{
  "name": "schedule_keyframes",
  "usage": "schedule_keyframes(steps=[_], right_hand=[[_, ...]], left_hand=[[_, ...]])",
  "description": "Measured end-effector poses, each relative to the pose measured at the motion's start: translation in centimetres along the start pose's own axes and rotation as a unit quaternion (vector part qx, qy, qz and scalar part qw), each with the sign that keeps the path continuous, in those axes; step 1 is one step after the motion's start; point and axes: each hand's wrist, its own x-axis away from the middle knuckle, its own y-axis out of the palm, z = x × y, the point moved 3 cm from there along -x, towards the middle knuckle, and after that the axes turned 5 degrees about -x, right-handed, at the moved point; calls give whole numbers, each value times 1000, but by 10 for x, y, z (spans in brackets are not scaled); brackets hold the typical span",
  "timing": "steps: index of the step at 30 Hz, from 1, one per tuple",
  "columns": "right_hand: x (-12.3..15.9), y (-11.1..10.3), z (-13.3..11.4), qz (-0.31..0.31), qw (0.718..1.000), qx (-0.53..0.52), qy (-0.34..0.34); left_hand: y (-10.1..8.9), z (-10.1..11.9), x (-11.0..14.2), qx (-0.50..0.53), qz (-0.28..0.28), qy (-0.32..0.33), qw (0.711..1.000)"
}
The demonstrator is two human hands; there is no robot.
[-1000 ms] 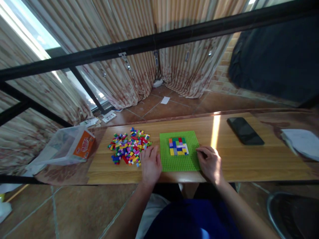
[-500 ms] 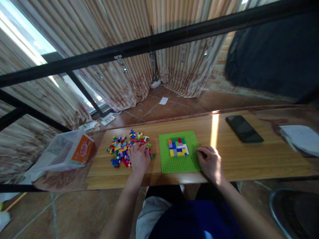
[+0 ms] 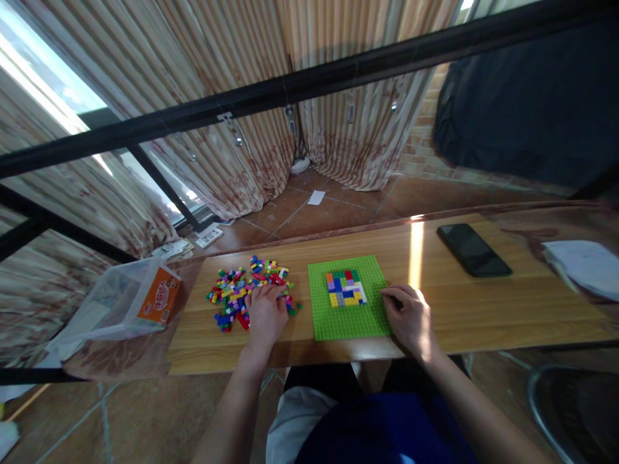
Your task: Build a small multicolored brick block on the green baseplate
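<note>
My left hand (image 3: 267, 312) is at the right side of a loose pile of small coloured building bricks (image 3: 232, 293). Its fingers bend down among the bricks, and its own back hides what the fingertips hold, if anything. To the right of it lies a green studded baseplate (image 3: 322, 325). On the plate sits a compact patch of joined bricks (image 3: 345, 289) in yellow, blue, purple, white, red, green and orange. My right hand (image 3: 407, 316) rests at the plate's right edge, thumb and fingers curled together; whether something small is between them is hidden.
A black phone (image 3: 474, 250) lies on the wooden tabletop (image 3: 527, 316) at the right, with white papers (image 3: 585, 267) beyond it. At the left stands a clear plastic box (image 3: 116, 296) with an orange label. A dark metal bar (image 3: 261, 95) crosses beyond the table.
The view has tilted slightly. My left hand has drawn in a little to the left over the brick pile, its fingers less spread. My right hand stays at the baseplate's edge.
</note>
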Motion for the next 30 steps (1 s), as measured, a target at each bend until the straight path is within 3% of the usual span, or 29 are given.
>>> schedule_keyframes(steps=[6,15,21,25,30], right_hand=[[0,0,0,-2,1000,-1,4],[-1,1,1,-5,1000,-6,3],[-2,1,0,2,1000,-11,-8],[-2,1,0,-1,1000,-8,-3],[-2,1,0,-7,1000,-11,7]], left_hand=[[-9,-15,-24,-37,17,-45,998],[4,-14,-56,-99,-69,87,989],[-1,-14,-61,-96,-77,127,984],[-11,0,-55,-47,-56,137,988],[-8,45,-26,81,-99,168,977]])
